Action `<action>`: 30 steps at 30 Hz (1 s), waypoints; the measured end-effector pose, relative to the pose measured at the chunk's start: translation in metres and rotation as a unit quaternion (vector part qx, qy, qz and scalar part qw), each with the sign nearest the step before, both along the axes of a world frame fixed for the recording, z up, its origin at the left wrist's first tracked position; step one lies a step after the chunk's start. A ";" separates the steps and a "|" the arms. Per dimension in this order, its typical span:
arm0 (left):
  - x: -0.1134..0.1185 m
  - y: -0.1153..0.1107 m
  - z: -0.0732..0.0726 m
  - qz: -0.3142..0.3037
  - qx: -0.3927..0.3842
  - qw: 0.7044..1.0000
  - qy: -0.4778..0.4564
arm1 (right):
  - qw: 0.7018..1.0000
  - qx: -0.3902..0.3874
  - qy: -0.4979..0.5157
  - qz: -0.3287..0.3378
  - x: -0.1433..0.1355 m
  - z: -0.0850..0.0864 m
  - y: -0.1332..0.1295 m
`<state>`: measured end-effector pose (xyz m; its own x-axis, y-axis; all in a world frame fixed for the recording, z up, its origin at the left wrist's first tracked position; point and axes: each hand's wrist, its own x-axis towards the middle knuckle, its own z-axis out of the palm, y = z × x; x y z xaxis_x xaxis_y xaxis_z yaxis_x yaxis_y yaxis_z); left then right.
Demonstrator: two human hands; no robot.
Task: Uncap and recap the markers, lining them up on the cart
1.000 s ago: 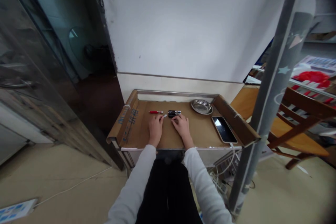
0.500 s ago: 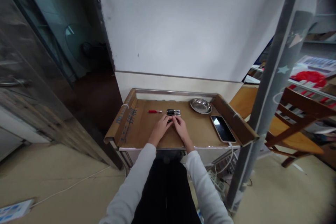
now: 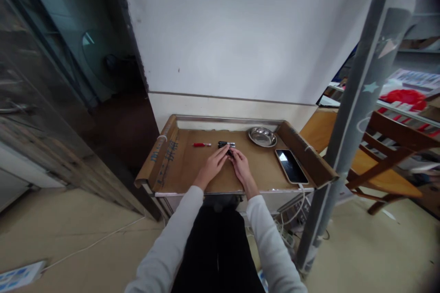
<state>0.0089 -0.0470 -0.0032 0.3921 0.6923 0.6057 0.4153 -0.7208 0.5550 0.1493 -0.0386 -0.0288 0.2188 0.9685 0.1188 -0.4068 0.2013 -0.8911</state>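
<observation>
My left hand and my right hand meet over the middle of the cardboard-covered table. Between their fingertips is a small black pen, tilted and partly covered by the fingers. Both hands are closed on it. Just beyond the fingers, several black pens with pale bands lie side by side; my fingers hide part of the row. To the left of that row lies a single red pen with a pale end.
A round steel dish stands at the back right. Nearer lies a phone with a white cable hanging over the front edge. Raised cardboard sides border the table. A grey post and wooden chair stand right.
My hands have drawn slightly apart, and a black pen now shows tilted between the fingertips. The right hand has turned a little. The whole view has shifted slightly.
</observation>
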 end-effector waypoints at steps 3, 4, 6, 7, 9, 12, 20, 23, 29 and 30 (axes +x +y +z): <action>-0.001 0.000 0.000 0.046 -0.012 0.999 -0.005 | 1.000 -0.006 0.003 0.002 0.001 -0.001 0.000; -0.002 0.000 0.000 0.066 -0.011 0.998 -0.016 | 1.000 -0.007 0.008 0.001 0.001 -0.001 0.000; -0.003 0.000 0.000 0.095 -0.004 0.995 -0.044 | 1.000 -0.009 0.024 -0.001 0.002 0.000 -0.001; -0.004 0.000 0.001 0.106 0.000 0.993 -0.058 | 0.999 -0.012 0.033 -0.002 0.002 0.000 -0.002; -0.005 0.000 0.001 0.129 0.008 0.988 -0.086 | 0.999 -0.018 0.048 -0.003 0.002 0.002 -0.003; -0.008 0.001 0.002 0.177 0.002 0.975 -0.136 | 0.998 -0.018 0.054 -0.001 0.001 0.003 -0.004; -0.008 0.013 -0.008 0.172 -0.046 0.970 -0.163 | 0.993 0.012 -0.017 -0.116 0.007 -0.005 0.003; -0.006 0.017 -0.015 0.114 -0.077 0.984 -0.113 | 0.977 0.028 -0.060 -0.204 0.011 -0.008 0.004; -0.002 0.020 -0.021 0.049 -0.072 0.996 0.031 | 0.968 0.059 -0.157 -0.185 0.010 -0.006 0.001; -0.002 0.020 -0.021 0.052 -0.068 0.995 0.042 | 0.967 0.060 -0.174 -0.176 0.010 -0.006 0.000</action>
